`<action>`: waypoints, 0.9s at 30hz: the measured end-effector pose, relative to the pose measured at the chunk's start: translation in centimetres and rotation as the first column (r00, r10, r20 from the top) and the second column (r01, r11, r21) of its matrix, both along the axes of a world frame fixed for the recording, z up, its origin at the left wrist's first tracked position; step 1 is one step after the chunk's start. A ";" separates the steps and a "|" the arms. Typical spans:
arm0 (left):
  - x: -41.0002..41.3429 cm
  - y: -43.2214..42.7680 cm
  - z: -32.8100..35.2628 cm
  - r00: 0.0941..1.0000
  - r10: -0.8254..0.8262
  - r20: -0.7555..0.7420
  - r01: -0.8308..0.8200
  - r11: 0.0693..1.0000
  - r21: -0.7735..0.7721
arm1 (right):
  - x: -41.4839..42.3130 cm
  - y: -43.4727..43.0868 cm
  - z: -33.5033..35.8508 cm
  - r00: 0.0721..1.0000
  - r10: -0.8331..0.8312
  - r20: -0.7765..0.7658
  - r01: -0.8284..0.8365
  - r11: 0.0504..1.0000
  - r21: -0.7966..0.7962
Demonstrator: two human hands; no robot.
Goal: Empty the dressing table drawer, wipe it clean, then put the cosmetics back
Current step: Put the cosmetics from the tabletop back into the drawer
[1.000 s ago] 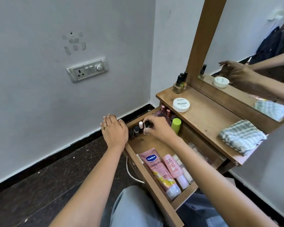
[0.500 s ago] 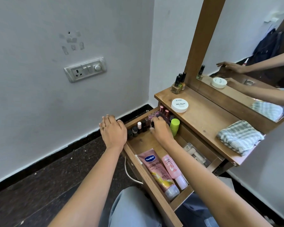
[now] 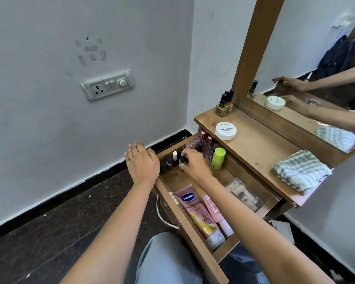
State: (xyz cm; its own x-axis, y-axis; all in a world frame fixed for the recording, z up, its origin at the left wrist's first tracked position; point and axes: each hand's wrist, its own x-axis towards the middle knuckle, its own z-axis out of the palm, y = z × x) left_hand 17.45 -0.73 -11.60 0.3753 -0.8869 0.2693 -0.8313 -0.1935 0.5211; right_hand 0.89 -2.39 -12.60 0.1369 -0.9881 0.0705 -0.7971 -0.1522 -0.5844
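Right hand (image 3: 195, 166) pinches upright dark-capped nail polish bottle (image 3: 182, 160) at drawer (image 3: 193, 236) left end; left hand (image 3: 142, 163) nearby, relaxed flat on drawer front rail

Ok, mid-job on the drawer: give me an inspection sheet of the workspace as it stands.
Surface: wooden table top, with the drawer pulled open beneath it.
Job's things: Vaseline tube, pink tube, green stick, clear pouch and small bottles are in the drawer. Nail polish bottles, white tub and checked cloth sit on top.
Clutter: white sheet on the floor by the table.
Grippers: left hand rests flat on the drawer's front corner. Right hand pinches a dark-capped bottle inside the drawer.
Cables: nothing seen.
Surroundings: wall switch plate, mirror.
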 end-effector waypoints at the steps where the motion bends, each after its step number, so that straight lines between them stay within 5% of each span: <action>1: 0.0 0.0 0.0 1.000 0.001 -0.001 -0.001 1.000 0.000 | 0.1 0.1 -0.1 1.000 0.001 0.017 -0.001 1.000 0.009; 14: 0.0 0.1 0.0 1.000 -0.006 -0.017 0.006 1.000 0.000 | 2.7 2.3 -1.1 0.966 0.193 0.169 -0.199 0.980 0.014; 27: 0.0 0.1 0.2 0.999 -0.007 -0.033 0.007 1.000 -0.004 | 3.4 3.2 -2.4 0.957 0.073 0.281 -0.123 0.979 0.162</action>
